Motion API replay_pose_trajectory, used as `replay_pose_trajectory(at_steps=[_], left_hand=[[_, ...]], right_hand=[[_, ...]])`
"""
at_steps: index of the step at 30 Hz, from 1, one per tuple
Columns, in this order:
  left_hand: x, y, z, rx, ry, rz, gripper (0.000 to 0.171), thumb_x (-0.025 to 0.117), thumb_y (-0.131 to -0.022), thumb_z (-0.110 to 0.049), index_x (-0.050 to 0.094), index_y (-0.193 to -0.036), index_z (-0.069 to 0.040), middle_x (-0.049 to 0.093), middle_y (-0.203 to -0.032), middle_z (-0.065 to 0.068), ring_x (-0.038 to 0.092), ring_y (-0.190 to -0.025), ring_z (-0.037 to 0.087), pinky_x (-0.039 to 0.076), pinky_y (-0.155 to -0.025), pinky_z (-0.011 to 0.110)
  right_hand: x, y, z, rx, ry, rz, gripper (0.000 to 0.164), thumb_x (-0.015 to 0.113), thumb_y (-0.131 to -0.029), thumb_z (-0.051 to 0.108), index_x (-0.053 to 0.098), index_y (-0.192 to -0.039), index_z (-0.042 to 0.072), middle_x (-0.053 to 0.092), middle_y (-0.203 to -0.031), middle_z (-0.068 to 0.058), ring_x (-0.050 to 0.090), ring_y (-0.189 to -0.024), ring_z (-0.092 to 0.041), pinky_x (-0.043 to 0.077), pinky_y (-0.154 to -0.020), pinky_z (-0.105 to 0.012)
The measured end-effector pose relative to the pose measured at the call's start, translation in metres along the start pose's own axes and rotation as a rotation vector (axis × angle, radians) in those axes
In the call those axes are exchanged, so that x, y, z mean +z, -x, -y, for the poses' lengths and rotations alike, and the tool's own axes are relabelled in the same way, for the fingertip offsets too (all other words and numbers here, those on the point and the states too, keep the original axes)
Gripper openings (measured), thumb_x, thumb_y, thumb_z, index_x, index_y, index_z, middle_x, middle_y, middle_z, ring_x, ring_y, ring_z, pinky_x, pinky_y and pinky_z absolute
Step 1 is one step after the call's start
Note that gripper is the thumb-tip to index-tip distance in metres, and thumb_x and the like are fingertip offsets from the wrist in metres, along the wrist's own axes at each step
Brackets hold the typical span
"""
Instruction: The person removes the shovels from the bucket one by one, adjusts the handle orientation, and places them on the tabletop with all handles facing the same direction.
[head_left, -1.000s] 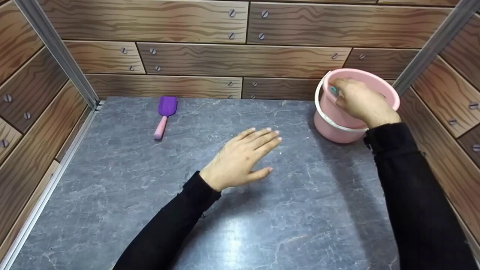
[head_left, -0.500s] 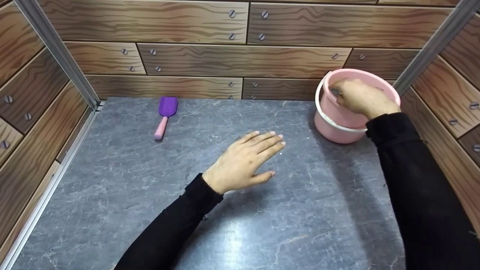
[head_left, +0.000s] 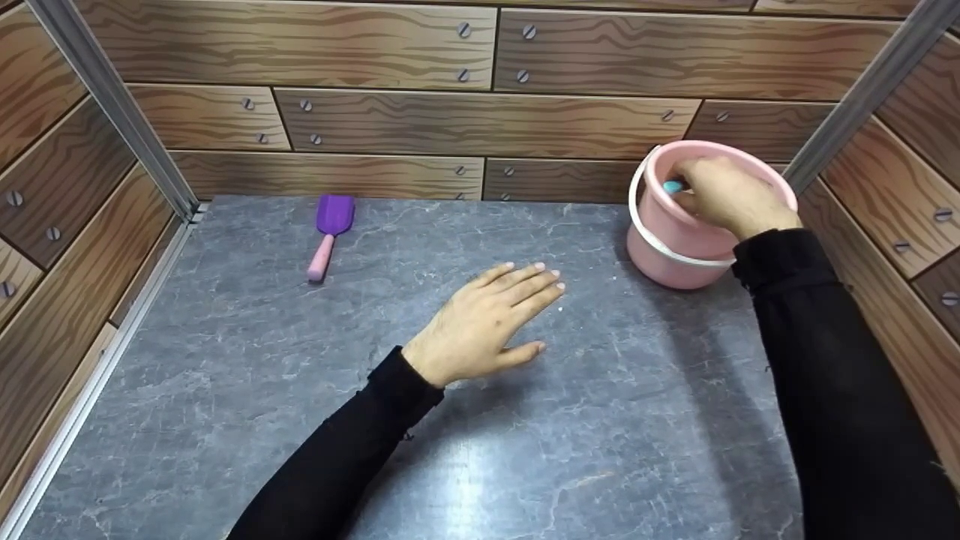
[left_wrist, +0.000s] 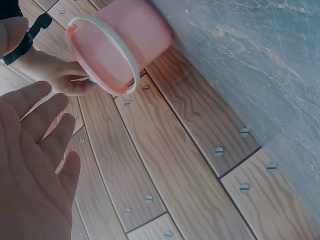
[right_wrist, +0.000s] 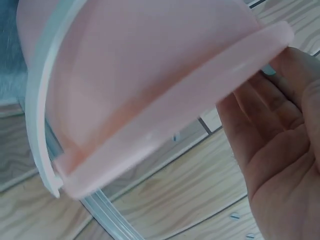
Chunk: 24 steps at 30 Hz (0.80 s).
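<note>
A pink bucket with a white handle stands upright at the back right, and its tall wall fills much of the right wrist view. Over its mouth my right hand has its fingers curled and holds a small turquoise thing. Most of that thing is hidden by the fingers, so its kind does not show; a sliver of it appears in the right wrist view. My left hand, palm down with straight fingers, hovers above the middle of the table, holding nothing.
A toy shovel with purple blade and pink handle lies at the back left of the grey marbled table. Wood-patterned walls with metal corner posts enclose the back and both sides. Tiny white specks dot the table before the bucket.
The turquoise thing in my right hand shows more than half a second ago, as the hand shifts slightly at the bucket's mouth. My left hand stays almost where it was.
</note>
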<state>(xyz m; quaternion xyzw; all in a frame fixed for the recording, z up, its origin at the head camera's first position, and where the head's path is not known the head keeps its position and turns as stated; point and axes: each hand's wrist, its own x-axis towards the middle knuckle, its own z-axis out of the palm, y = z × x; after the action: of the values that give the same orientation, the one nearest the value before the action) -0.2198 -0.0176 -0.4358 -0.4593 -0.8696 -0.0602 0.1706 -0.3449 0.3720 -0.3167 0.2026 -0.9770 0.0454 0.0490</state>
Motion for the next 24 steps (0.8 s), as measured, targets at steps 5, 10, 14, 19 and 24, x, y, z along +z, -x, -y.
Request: replay_pose_trajectory(at_steps=[5,10,14,19,24], left_hand=[[0.0007,0.0002,0.0003,-0.006,0.003,0.002,0.080,0.070,-0.116,-0.054,0.045,-0.182,-0.017,0.048,-0.189,0.001,0.043,-0.179,0.024,0.032,-0.151,0.049],[0.0007,-0.0001,0.0005,-0.004,-0.006,-0.001,0.079,0.068,-0.117,-0.055,0.045,-0.182,-0.017,0.049,-0.188,0.001,0.043,-0.178,0.024,0.033,-0.151,0.049],[-0.0006,-0.0002,0.0005,-0.001,0.001,-0.008,0.079,0.068,-0.117,-0.055,0.045,-0.182,-0.016,0.049,-0.188,0.002,0.044,-0.178,0.025,0.035,-0.150,0.050],[-0.0014,-0.0001,0.0010,0.001,0.018,-0.012,0.079,0.069,-0.116,-0.053,0.044,-0.182,-0.017,0.049,-0.188,0.003,0.044,-0.178,0.026,0.035,-0.150,0.051],[-0.0018,0.0002,0.0016,0.001,0.007,-0.007,0.079,0.067,-0.117,-0.055,0.044,-0.183,-0.017,0.049,-0.188,0.003,0.043,-0.178,0.025,0.035,-0.150,0.050]], right_hand=[[0.0028,-0.0011,-0.0048,0.056,-0.086,-0.003,0.014,0.072,-0.111,0.006,0.075,-0.118,-0.006,0.081,-0.110,-0.026,0.071,-0.097,-0.036,0.061,-0.096,-0.058],[0.0058,-0.0042,-0.0072,0.069,-0.130,-0.045,0.011,0.071,-0.103,0.003,0.074,-0.112,-0.004,0.080,-0.110,-0.024,0.068,-0.096,-0.035,0.057,-0.092,-0.049],[0.0067,-0.0050,-0.0064,0.077,-0.192,-0.073,0.011,0.069,-0.100,0.000,0.074,-0.110,-0.002,0.081,-0.115,-0.025,0.073,-0.107,-0.038,0.056,-0.097,-0.044],[0.0047,-0.0038,-0.0059,0.107,-0.256,-0.059,0.011,0.069,-0.105,0.001,0.072,-0.115,-0.003,0.080,-0.126,-0.030,0.075,-0.121,-0.046,0.057,-0.107,-0.052],[-0.0009,-0.0031,-0.0051,0.142,-0.272,-0.039,0.017,0.070,-0.110,0.009,0.071,-0.122,-0.003,0.080,-0.132,-0.032,0.077,-0.130,-0.050,0.056,-0.101,-0.030]])
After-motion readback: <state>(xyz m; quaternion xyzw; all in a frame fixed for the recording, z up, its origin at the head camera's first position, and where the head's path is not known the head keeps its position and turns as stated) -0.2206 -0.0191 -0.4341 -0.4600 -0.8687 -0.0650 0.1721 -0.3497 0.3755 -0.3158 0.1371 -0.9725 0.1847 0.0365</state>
